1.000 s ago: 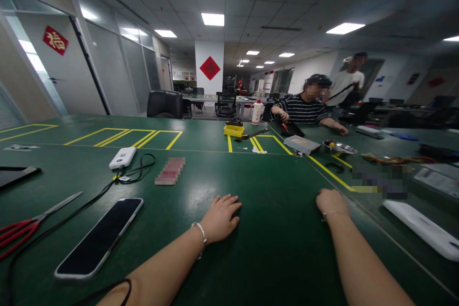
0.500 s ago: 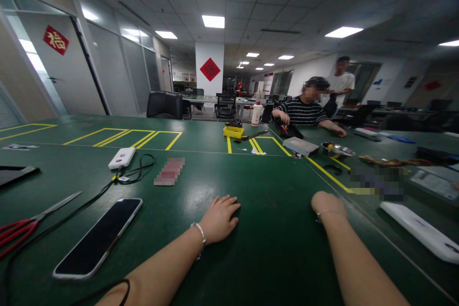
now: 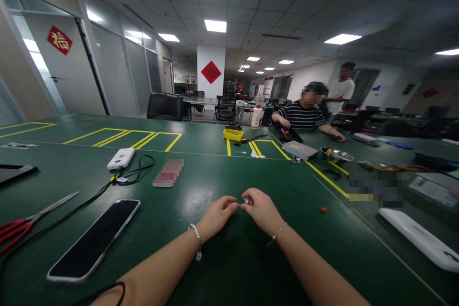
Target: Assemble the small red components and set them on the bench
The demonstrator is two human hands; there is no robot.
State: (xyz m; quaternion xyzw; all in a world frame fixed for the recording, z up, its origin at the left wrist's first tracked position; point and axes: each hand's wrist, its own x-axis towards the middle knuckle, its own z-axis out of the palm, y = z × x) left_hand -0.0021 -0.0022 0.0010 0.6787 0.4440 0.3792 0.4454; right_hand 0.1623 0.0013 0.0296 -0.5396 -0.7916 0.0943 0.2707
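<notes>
My left hand (image 3: 218, 214) and my right hand (image 3: 264, 213) meet above the green table (image 3: 201, 272), fingertips almost touching. Pinched between the right thumb and fingers is a small whitish, silvery piece (image 3: 246, 200), too small to name. The left hand's fingers are curled against its thumb, and whatever they may hold is hidden. A small orange-red round object (image 3: 323, 210) lies on the table to the right of my right hand.
On the left are a phone (image 3: 95, 239), red-handled scissors (image 3: 32, 222), a cable (image 3: 89, 201) and a white power bank (image 3: 121, 158). A white slab-shaped device (image 3: 418, 239) lies right. Across the table sits a person (image 3: 303, 112) near a metal bowl (image 3: 336, 154).
My right hand has come left from the table's right side and now pinches a small piece. The left hand, flat before, has curled. The orange-red object now shows where the right hand was.
</notes>
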